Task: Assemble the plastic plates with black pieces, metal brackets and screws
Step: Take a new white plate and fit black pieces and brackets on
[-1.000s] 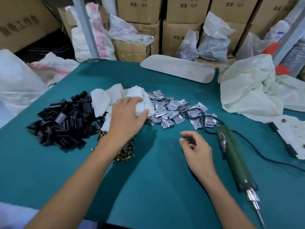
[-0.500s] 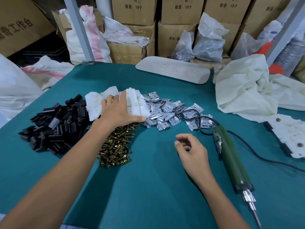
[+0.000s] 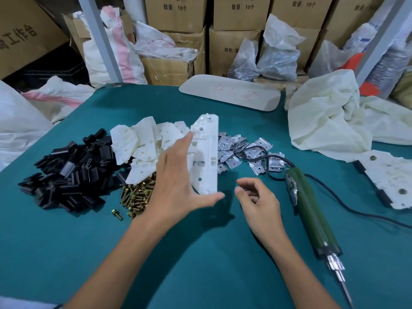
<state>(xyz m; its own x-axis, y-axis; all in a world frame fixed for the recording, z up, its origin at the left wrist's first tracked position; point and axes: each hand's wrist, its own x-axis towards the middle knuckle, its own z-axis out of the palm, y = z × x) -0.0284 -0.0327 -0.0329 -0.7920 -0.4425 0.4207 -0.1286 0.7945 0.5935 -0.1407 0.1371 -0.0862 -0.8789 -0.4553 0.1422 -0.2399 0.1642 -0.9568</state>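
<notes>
My left hand (image 3: 178, 186) pinches a white plastic plate (image 3: 206, 155) upright between thumb and fingers (image 3: 186, 141); my right hand (image 3: 258, 201) hovers loosely curled, empty.

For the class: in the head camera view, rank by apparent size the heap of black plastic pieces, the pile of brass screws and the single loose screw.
1. Heap of black plastic pieces
2. Pile of brass screws
3. Single loose brass screw
</notes>
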